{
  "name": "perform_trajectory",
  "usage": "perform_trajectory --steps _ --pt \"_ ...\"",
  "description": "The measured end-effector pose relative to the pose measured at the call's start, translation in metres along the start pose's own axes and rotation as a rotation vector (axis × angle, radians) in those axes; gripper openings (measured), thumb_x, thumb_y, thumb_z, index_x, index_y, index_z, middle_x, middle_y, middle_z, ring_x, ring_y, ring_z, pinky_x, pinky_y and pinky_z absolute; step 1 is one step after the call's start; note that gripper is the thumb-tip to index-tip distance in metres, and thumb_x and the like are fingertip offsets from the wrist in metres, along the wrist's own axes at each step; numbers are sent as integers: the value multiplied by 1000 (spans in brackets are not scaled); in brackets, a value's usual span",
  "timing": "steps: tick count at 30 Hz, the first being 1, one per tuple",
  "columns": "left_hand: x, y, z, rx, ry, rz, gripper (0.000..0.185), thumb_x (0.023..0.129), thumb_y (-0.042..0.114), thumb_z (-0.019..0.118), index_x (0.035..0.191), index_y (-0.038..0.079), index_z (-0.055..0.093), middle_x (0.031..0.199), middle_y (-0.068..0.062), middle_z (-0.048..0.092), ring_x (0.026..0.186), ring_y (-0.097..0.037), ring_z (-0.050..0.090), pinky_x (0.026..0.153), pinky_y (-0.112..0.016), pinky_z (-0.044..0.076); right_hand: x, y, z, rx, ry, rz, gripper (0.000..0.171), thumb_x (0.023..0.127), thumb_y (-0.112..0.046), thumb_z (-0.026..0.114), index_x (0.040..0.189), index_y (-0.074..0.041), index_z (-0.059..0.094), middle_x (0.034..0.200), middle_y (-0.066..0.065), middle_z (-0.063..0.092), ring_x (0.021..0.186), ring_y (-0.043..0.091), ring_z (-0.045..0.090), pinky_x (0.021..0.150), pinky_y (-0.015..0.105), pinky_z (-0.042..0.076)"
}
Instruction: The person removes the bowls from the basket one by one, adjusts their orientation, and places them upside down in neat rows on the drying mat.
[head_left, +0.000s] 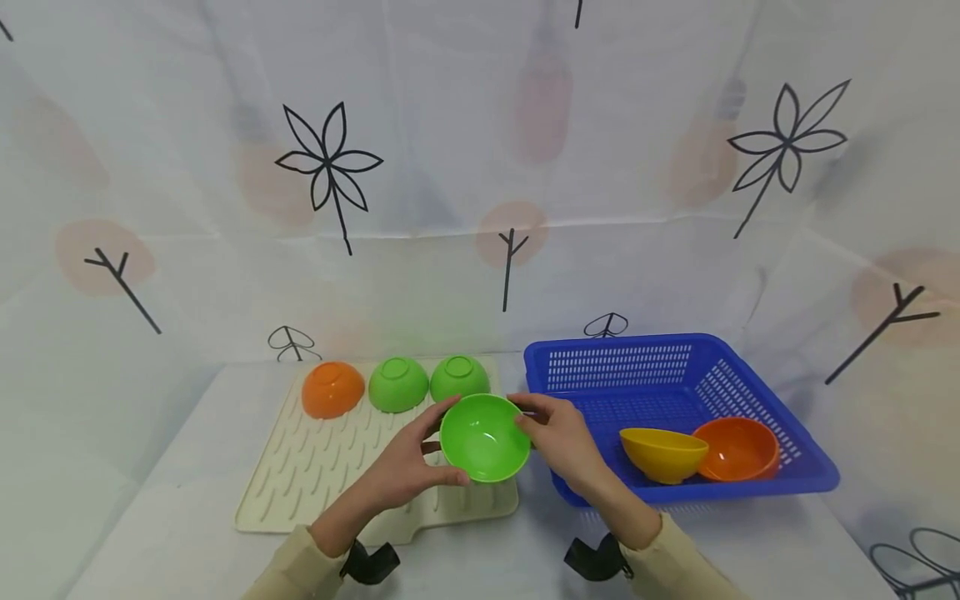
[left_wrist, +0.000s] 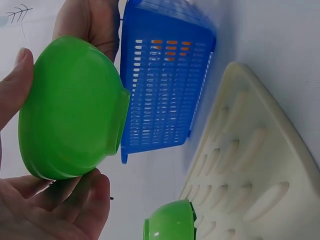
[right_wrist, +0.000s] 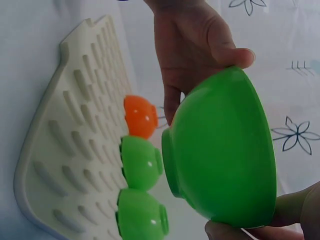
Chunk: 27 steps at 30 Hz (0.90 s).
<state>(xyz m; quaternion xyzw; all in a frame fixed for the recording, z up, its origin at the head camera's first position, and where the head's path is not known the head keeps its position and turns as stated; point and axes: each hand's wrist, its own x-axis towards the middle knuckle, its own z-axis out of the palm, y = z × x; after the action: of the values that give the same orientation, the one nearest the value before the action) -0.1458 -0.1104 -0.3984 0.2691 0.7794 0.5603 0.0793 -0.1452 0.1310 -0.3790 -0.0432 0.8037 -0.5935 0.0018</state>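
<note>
Gripping opposite sides of the raised green bowl (head_left: 486, 440) at lower center, the left hand (head_left: 405, 467) and right hand (head_left: 564, 440) curl their fingers around its edge. Between the blue basket (head_left: 720, 492) and frame left, the ribbed mat (head_left: 315, 483) leaves room. The bowl's round mouth tilts toward the head camera.

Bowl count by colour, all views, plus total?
Green round plastic bowls: 3 (one held, one and another upside down on the cream ridged plastic mat)
Orange round plastic bowls: 2 (one upside down on the mat, one in the blue rectangular plastic basket)
Yellow round plastic bowl: 1 (in the basket)
Total visible: 6
</note>
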Motion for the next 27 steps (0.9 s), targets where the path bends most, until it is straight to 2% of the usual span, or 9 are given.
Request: perform_trajectory --steps 6,10,14,21,27 --pt "-1 -1 -4 8 -9 13 100 76 24 89 155 6 30 152 -9 42 138 -31 40 103 -51 45 0 0 5 32 -12 28 31 97 -2 58 128 -1 66 119 13 68 97 22 69 77 34 60" --pt "-1 -3 -6 27 -19 46 101 75 18 89 156 9 29 154 -10 40 139 -32 38 103 -54 44 0 3 7 57 -22 24 32 98 -1 57 128 0 65 119 13 68 99 23 69 78 34 60" --pt "-1 -4 -7 50 -18 60 103 74 19 90 156 8 29 154 -10 40 139 -33 39 102 -56 45 -2 4 7 59 -25 4 31 99 -2 57 129 -1 64 121 12 67 103 24 68 79 34 60" --pt "0 -6 -8 85 22 67 103 70 21 93 154 12 34 149 -5 45 134 -31 45 99 -49 49 -6 4 7 75 -12 -28 31 99 -2 58 130 -3 64 123 11 67 108 26 66 82 34 59" --pt "2 -9 -9 40 66 32 97 69 24 94 150 18 41 144 0 50 128 -27 49 97 -48 50 -6 7 5 112 8 -32 32 98 -1 60 130 -4 64 123 9 67 110 26 65 85 34 58"
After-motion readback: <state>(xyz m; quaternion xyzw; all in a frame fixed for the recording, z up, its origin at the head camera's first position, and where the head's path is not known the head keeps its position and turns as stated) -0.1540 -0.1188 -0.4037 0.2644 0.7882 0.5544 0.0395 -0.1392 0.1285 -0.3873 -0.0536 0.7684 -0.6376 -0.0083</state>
